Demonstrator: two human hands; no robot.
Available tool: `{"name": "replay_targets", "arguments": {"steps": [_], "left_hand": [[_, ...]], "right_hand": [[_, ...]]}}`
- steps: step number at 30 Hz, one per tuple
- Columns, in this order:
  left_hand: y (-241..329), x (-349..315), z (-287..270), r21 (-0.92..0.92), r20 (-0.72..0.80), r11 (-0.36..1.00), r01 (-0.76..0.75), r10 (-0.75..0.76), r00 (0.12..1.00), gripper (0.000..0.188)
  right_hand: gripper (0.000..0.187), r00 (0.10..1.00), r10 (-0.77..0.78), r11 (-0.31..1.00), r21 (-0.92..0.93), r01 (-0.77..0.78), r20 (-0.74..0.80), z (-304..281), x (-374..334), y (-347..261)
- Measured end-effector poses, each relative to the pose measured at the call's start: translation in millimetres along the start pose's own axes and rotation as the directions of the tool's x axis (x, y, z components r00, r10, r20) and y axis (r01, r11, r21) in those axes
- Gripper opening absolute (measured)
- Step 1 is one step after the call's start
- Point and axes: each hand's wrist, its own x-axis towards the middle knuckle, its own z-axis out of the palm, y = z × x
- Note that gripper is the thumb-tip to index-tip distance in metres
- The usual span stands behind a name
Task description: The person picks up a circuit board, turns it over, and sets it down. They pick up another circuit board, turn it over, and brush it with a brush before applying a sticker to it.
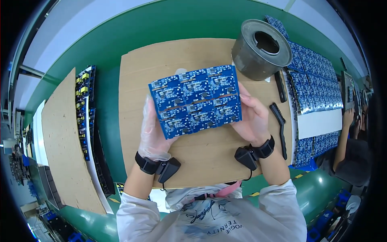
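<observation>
A blue panel of several joined circuit boards is held level between my two hands above a sheet of brown cardboard. My left hand, in a thin see-through glove, grips the panel's left edge; its fingers go out of sight underneath. At the opposite edge my bare right hand holds on, with some fingers hidden below the panel. Small dark chips and parts cover the panel's upper face. Each wrist wears a black strap with a black box on it.
A round metal can with a holed top stands at the back right. Two black brushes lie right of the cardboard. Further right are stacked blue circuit panels. Boards with yellow parts stand at left. Another person's arm shows at far right.
</observation>
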Motion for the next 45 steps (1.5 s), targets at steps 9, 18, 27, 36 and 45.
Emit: {"name": "replay_targets", "arguments": {"steps": [9,18,27,36,45], "left_hand": [[-4,15,-16,0.054,-0.016,0.998,0.017,-0.016,1.000,0.042],[-6,19,-21,0.082,-0.083,0.986,0.144,-0.137,0.987,0.040],[-11,20,-21,0.088,-0.107,0.988,0.124,-0.114,0.988,0.040],[-9,19,-22,0.057,-0.157,0.991,0.119,-0.109,0.982,0.040],[-11,20,-23,0.051,-0.069,0.990,0.134,-0.130,0.989,0.042]], "right_hand": [[0.044,0.983,-0.036,0.962,-0.272,-0.015,-0.181,-21,8,6],[0.030,0.901,-0.348,0.200,-0.960,-0.198,-0.258,29,-79,-63],[0.020,0.875,-0.381,-0.679,-0.552,-0.484,-0.298,-24,-159,-56],[0.024,0.820,-0.430,-0.673,-0.740,-0.013,0.377,52,-101,-106],[0.027,0.856,-0.153,-0.943,-0.331,0.022,0.494,22,1,-150]]}}
